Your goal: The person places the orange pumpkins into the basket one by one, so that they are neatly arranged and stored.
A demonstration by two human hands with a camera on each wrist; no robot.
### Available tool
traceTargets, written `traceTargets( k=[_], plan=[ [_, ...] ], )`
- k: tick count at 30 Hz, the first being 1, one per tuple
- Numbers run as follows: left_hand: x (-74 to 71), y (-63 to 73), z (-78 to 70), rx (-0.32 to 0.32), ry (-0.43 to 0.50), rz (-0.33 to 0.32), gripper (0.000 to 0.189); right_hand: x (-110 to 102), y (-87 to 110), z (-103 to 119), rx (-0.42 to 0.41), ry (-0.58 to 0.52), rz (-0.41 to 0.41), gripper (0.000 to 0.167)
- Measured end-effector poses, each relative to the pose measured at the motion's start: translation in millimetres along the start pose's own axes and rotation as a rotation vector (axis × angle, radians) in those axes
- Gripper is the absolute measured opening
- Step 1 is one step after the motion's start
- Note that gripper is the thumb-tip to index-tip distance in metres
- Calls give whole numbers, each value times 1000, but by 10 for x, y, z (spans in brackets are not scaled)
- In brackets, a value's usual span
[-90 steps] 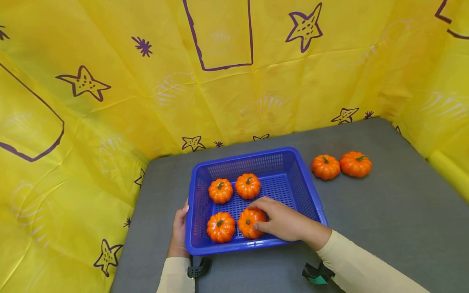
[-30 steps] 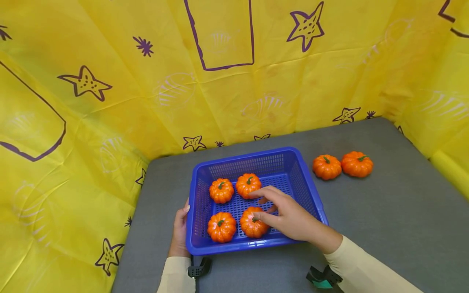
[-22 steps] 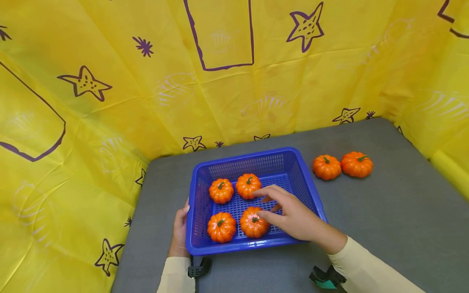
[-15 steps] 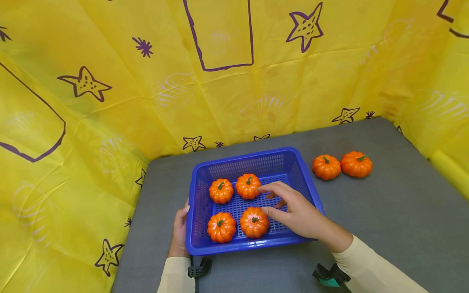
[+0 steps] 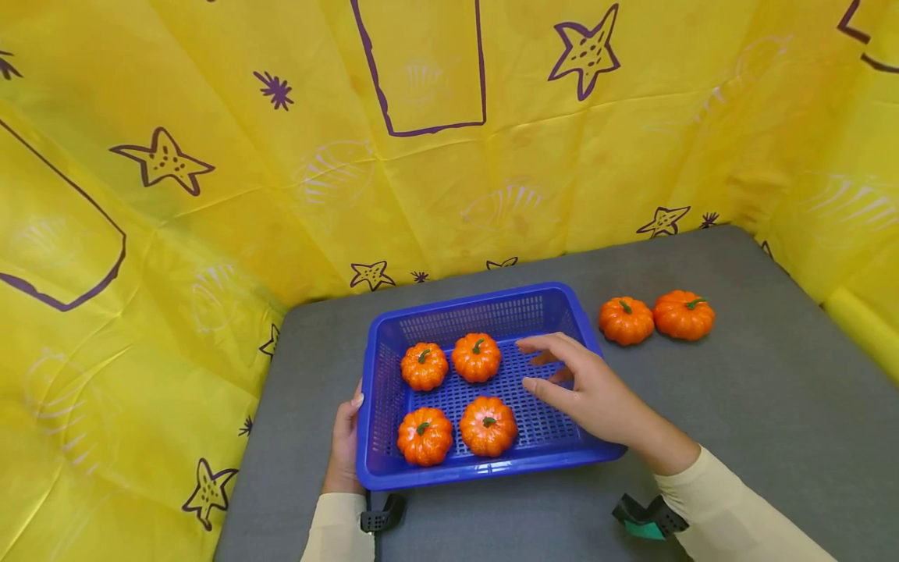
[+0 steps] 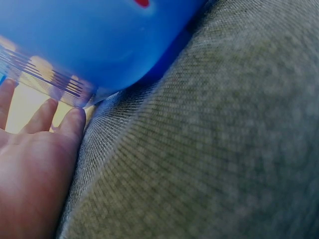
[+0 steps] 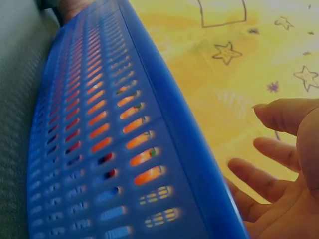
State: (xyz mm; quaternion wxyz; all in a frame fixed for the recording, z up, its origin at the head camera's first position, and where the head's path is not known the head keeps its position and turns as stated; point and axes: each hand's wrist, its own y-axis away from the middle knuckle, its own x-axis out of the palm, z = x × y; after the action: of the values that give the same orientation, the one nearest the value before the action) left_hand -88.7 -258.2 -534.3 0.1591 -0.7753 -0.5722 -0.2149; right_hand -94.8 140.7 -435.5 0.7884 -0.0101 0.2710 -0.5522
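A blue plastic basket [image 5: 485, 470] with slotted walls sits on the grey table, holding several small orange pumpkins with green stems. Two stand at its front, a left one [image 5: 424, 437] and a right one [image 5: 488, 427]; behind them are another left one [image 5: 424, 367] and right one [image 5: 476, 357]. My left hand [image 5: 344, 445] rests against the basket's left side; in the left wrist view its straightened fingers [image 6: 42, 117] touch the slotted wall. My right hand [image 5: 597, 398] hovers over the basket's right part, fingers spread and nothing in them; the right wrist view shows it beyond the rim [image 7: 174, 117].
Two more orange pumpkins, a nearer one [image 5: 626, 321] and a farther right one [image 5: 684, 315], sit side by side on the table [image 5: 758, 406], right of the basket. A yellow patterned cloth [image 5: 435, 195] hangs around the table's back and sides.
My right hand has let go of the front right pumpkin and drawn back up and right, away from it. The left hand and the basket stay where they were.
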Motion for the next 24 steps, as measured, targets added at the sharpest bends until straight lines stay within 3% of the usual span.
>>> traceTargets(
  k=[11, 24],
  plan=[
    [8, 3, 18, -21, -24, -58, 64, -112, 34, -70, 29, 12, -34, 42],
    [11, 21, 7, -9, -23, -50, 64, -265, 64, -67, 57, 44, -83, 44]
  ],
)
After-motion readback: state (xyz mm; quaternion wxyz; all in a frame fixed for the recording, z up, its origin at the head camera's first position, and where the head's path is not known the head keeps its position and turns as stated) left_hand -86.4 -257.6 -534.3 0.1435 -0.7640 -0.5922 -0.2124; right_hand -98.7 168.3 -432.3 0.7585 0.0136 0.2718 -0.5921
